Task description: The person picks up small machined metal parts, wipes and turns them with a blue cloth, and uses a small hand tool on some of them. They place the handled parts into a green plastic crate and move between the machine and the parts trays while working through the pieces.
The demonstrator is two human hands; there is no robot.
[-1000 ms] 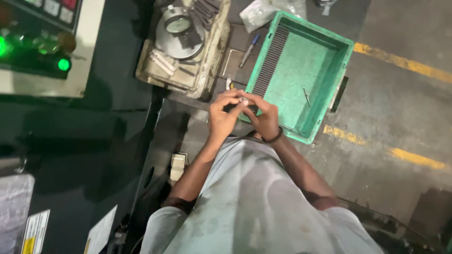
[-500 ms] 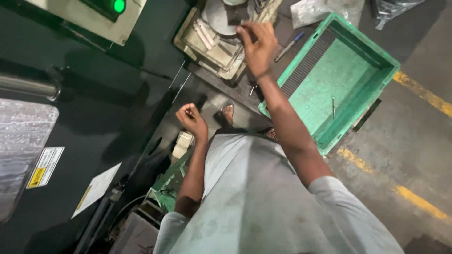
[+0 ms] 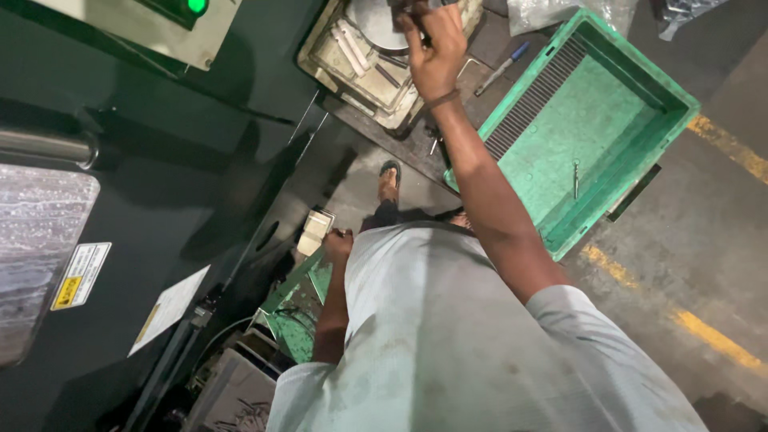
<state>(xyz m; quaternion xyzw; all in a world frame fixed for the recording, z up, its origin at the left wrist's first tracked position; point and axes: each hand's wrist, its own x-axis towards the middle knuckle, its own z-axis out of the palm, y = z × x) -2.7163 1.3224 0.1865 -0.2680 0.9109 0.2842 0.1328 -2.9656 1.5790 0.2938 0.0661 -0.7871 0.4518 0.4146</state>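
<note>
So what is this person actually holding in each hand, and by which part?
The right hand reaches over the beige parts tray; whether it grips anything cannot be told. The left hand is a closed fist by the body; nothing visible in it.

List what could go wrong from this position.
1. The right hand reaches over the beige parts tray crowded with loose metal pieces; a snag might knock some out.
2. The green crate sits right beside that reaching arm, with a blue pen loose between crate and tray; an elbow swing could bump either.
3. The left hand hangs low near the dark machine; it could catch there.
</note>
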